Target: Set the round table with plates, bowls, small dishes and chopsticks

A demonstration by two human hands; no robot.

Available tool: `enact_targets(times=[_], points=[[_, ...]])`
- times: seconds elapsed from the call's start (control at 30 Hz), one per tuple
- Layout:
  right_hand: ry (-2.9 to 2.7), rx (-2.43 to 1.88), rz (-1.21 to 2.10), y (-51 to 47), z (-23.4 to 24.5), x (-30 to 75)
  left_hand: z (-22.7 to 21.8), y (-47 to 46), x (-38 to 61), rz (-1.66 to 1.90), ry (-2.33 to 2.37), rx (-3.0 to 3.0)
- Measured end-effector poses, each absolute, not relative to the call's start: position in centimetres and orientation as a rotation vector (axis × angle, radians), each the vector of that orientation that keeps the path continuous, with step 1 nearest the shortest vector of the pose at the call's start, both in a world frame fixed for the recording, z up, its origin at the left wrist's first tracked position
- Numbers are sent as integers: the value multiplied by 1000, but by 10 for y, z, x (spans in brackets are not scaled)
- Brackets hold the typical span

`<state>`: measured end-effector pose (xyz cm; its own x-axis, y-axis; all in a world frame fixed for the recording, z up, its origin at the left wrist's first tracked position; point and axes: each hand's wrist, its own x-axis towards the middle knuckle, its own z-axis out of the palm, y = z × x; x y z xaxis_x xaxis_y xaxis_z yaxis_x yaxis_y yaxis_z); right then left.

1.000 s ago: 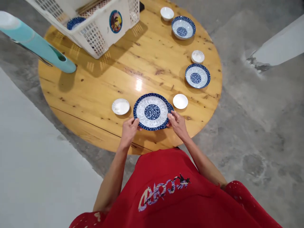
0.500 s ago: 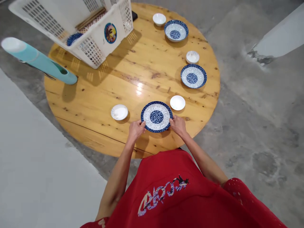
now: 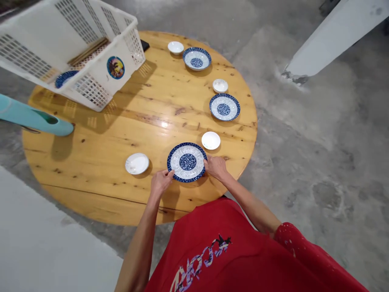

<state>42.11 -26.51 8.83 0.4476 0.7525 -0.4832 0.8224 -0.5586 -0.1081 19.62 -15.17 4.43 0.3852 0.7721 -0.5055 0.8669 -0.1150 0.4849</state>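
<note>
A round plate (image 3: 187, 162) with a dark blue rim and a blue patterned centre is at the near side of the wooden table. My left hand (image 3: 161, 181) pinches its rim at the lower left. On the opposite edge my right hand (image 3: 215, 167) is closed on the rim, thumb on top. Whether the plate rests on the wood or is slightly raised, I cannot tell. Just beyond my right hand sits a small white dish (image 3: 210, 140). Another small white dish (image 3: 137, 164) lies to the left of the plate.
On the round table (image 3: 121, 134), a blue-rimmed plate (image 3: 225, 107), a blue-rimmed bowl (image 3: 197, 59) and small white bowls (image 3: 220, 85) (image 3: 175, 48) line the right side. A white plastic basket (image 3: 100, 87) stands back left, near a turquoise cylindrical object (image 3: 57, 125).
The camera view has shifted, so the table sits lower and further left in the picture. Both hands keep their grip on the plate's rim; the plate's place on the table looks nearly the same.
</note>
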Motion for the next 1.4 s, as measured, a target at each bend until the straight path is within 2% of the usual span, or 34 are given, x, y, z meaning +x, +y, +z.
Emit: enact_targets(times=[0.23, 0.37, 0.53, 0.63, 0.93, 1.07, 1.2, 1.4], points=[[1381, 2572, -740, -269, 80, 422, 50, -147, 197, -254, 1392, 2005], [1344, 2731, -774, -274, 64, 425, 52, -143, 197, -207, 1392, 1981], [1458, 2966, -1120, -272, 45, 428, 42, -142, 208, 39, 1295, 1704], [1386, 3110, -1335, -272, 41, 423, 34, -145, 212, 153, 1299, 1745], [1016, 3413, -1554, -346, 39, 377, 25, -178, 183, 102, 1133, 1850], [1015, 3431, -1564, -369, 43, 376, 34, -211, 178, 135, 1154, 1800], [1278, 3360, -1546, -372, 44, 395, 49, -239, 186, 193, 1306, 1820], [1512, 3220, -1637, -396, 40, 457, 68, -286, 236, 250, 1510, 1851]])
